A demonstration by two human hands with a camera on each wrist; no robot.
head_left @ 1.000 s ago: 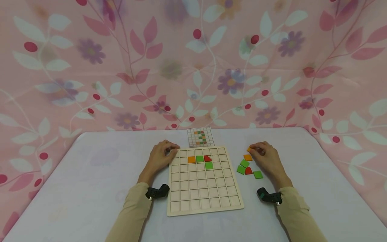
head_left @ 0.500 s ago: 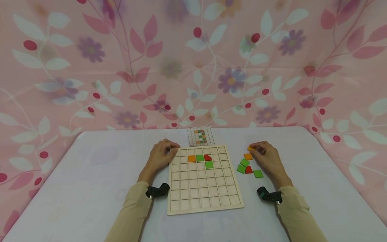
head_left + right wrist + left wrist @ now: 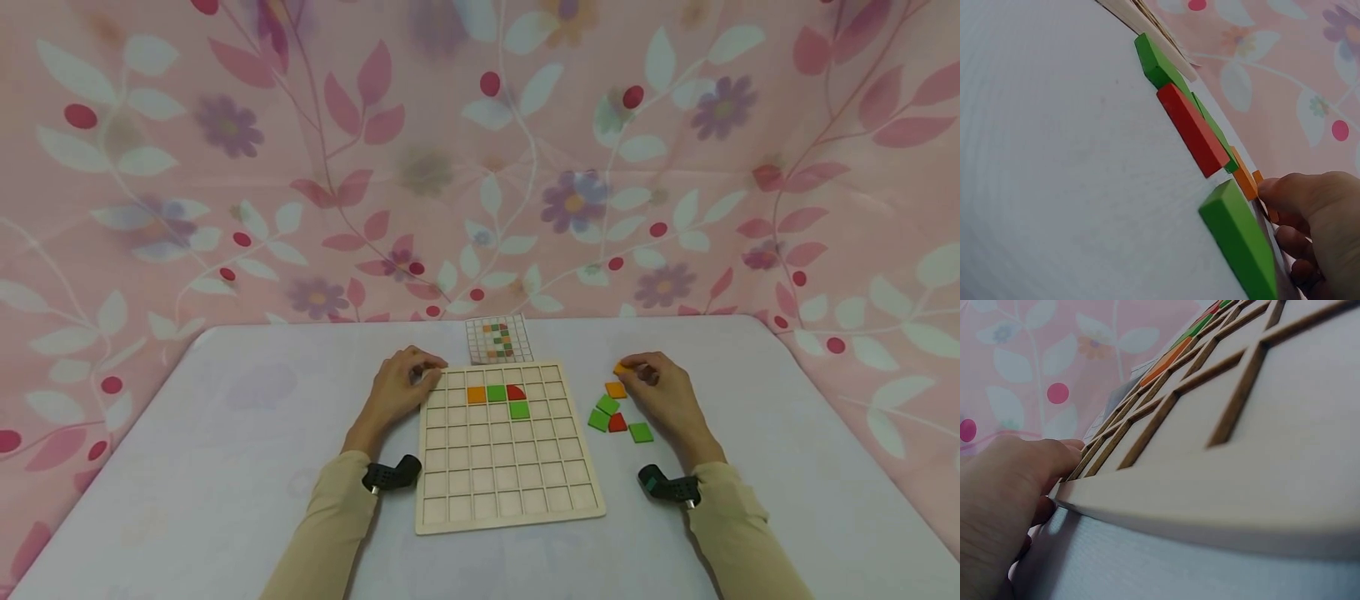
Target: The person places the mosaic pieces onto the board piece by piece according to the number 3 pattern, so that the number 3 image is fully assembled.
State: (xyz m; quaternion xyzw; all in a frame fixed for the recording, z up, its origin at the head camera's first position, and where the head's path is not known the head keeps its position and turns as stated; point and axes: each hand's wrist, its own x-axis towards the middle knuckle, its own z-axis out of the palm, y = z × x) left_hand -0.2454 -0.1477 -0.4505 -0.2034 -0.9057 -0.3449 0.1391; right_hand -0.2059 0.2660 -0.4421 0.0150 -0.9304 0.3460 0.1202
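A square wooden grid board lies on the table. My left hand grips its far left corner, thumb over the rim in the left wrist view. Set into its upper cells are an orange tile, a green tile and a red rounded tile, with another green tile below the red one. Right of the board, my right hand pinches an orange square tile by its edge. A second orange tile lies just nearer than it, partly behind the thumb in the right wrist view.
Loose green tiles and a red rounded tile lie beside the board, with one green tile set apart. A printed grid card with a coloured pattern stands behind the board. A floral cloth hangs behind the table.
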